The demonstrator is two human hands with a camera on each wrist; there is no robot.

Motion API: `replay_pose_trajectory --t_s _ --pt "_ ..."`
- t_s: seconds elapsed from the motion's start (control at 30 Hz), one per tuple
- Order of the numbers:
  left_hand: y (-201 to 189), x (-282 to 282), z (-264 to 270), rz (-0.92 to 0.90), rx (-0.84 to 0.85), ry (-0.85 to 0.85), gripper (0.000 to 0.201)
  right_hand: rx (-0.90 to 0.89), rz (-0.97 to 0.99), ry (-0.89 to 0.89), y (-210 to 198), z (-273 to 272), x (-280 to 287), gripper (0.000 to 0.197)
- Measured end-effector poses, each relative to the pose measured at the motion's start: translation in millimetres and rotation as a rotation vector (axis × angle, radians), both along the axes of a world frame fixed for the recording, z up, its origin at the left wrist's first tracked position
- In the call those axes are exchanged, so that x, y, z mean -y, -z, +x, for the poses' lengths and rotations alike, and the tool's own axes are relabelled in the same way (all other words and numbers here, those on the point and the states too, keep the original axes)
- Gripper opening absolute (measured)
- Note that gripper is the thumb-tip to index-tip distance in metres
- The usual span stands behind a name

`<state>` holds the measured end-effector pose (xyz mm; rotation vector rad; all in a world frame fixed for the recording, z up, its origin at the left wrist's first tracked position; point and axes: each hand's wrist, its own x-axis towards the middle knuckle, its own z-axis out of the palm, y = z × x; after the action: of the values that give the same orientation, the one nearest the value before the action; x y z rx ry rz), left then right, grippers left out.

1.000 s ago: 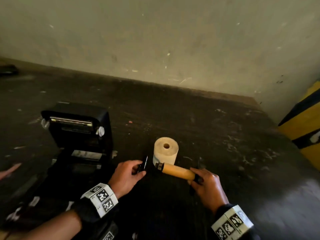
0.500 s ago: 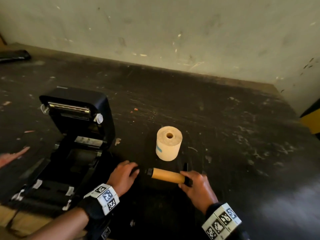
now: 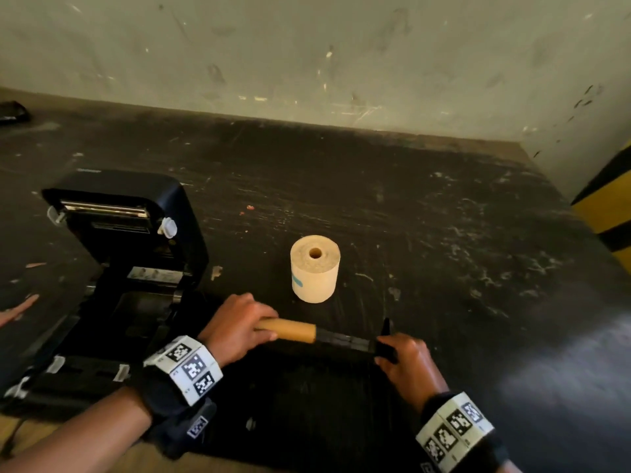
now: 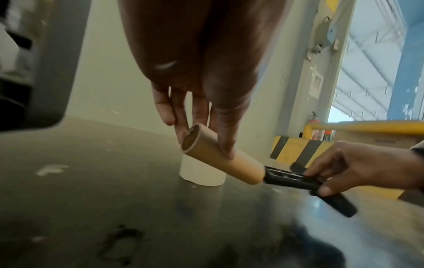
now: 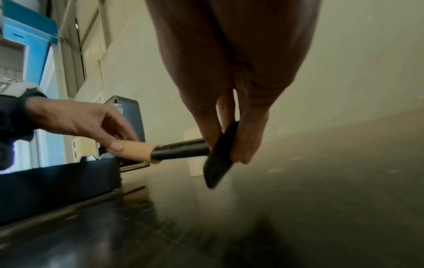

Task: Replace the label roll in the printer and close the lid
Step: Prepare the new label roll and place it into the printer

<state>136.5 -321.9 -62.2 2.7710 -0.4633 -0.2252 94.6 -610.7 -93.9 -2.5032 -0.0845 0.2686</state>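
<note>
The black label printer (image 3: pixel 112 285) stands at the left with its lid (image 3: pixel 136 213) raised; its roll bay looks empty. A fresh cream label roll (image 3: pixel 314 269) stands on end mid-table. My left hand (image 3: pixel 239 327) grips an empty brown cardboard core (image 3: pixel 288 330) (image 4: pixel 220 159) (image 5: pixel 135 151). The core is partly slid off a black spindle (image 3: pixel 345 339) (image 4: pixel 296 182) (image 5: pixel 181 149). My right hand (image 3: pixel 403 360) pinches the spindle's flat end plate (image 5: pixel 218 159) (image 4: pixel 337 204).
The dark, scuffed table (image 3: pixel 444 250) meets a pale wall (image 3: pixel 307 56) at the back. A yellow-and-black striped post (image 3: pixel 611 206) stands at the right edge. Another person's fingertip (image 3: pixel 20 308) shows at the far left. A small dark object (image 3: pixel 10 110) lies far back left.
My left hand let go of a small black end piece and took hold of the cardboard core. The hands moved apart, baring a stretch of black spindle between core and right hand.
</note>
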Motion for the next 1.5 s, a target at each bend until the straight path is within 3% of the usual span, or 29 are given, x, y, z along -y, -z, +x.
replay_pose_trajectory --t_s 0.1,0.23,0.43,0.6,0.73,0.87,0.97,1.1,1.17,1.27,1.37,1.5 --pt "1.9 -15.2 0.5 0.063 0.008 -0.1 0.03 -0.077 -0.086 0.069 7.6 -3.6 8.4 0.027" --pt "22.1 -14.4 -6.0 -0.066 -0.043 -0.183 0.035 -0.136 -0.092 -0.031 9.8 -13.6 -21.2 0.032" --pt "58.1 4.6 -18.4 -0.085 -0.175 -0.095 0.032 -0.146 -0.202 -0.212 20.1 -25.1 -67.5 0.029" --pt "56.7 2.1 -11.2 -0.044 -0.225 -0.069 0.052 -0.165 -0.193 -0.208 10.7 -16.6 -61.2 0.041" --pt "45.2 0.0 15.2 -0.321 -0.183 -0.23 0.056 -0.052 -0.126 -0.138 -20.8 16.3 -54.1 0.065" --pt "35.9 7.9 47.7 -0.631 -0.348 -0.394 0.053 0.179 -0.247 -0.238 -43.8 66.1 -71.7 0.082" --pt "40.5 10.0 64.3 -0.783 -0.422 -0.448 0.052 0.237 -0.389 -0.301 -46.2 100.2 -91.7 0.082" --pt "54.9 6.5 81.5 -0.934 -0.582 -0.534 0.087 0.244 -0.616 -0.396 -42.0 128.4 -120.5 0.072" --pt "61.6 7.4 88.2 -0.95 -0.646 -0.509 0.085 0.25 -0.64 -0.383 -38.0 135.9 -127.7 0.065" --pt "54.1 16.6 88.3 -0.92 -0.666 -0.461 0.074 0.207 -0.515 -0.307 -41.6 138.3 -124.5 0.06" --pt "48.3 25.0 88.2 -0.838 -0.56 -0.42 0.057 0.153 -0.302 -0.145 -45.5 133.3 -111.0 0.062" --pt "37.8 36.4 90.0 -0.751 -0.389 -0.155 0.046 0.114 -0.013 0.11 -35.5 121.2 -77.0 0.062"
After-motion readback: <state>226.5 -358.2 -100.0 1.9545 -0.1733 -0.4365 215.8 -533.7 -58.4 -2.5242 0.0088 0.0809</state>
